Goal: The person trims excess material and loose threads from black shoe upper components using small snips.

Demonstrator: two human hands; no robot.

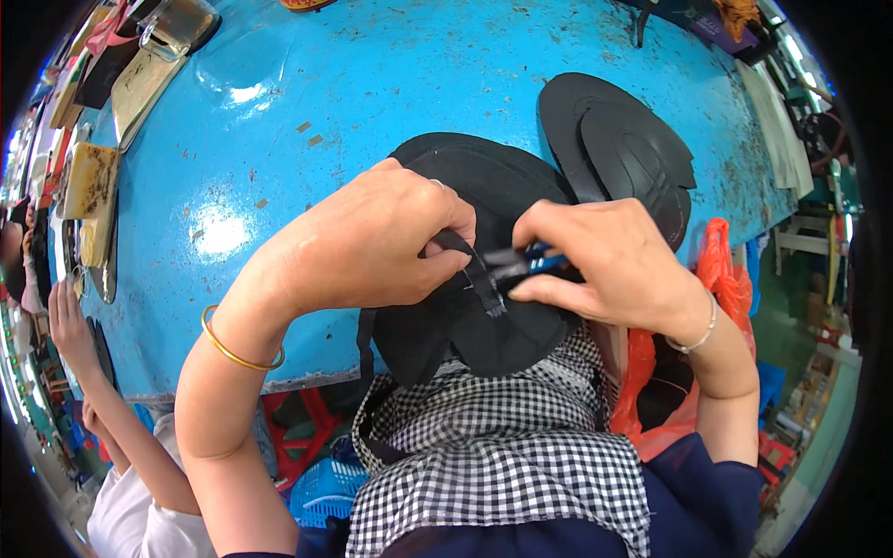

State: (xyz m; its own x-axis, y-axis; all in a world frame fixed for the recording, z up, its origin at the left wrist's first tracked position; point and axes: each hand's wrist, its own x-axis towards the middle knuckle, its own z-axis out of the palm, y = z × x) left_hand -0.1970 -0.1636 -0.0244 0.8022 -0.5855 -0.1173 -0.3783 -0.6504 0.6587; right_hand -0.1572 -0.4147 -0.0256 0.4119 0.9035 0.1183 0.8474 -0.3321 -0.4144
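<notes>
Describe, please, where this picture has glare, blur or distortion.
In the head view, white glare on the blue table, left of the left hand and farther up; in the head view, the blue-handled cutting tool in the right hand looks blurred; in the head view, table edges bend, corners go black.

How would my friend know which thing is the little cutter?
Find the big blue table, then the black piece under both hands. The cutter is in the right hand, beside the black strap the left hand pinches; its blue handle sets it apart from all that black.
</notes>
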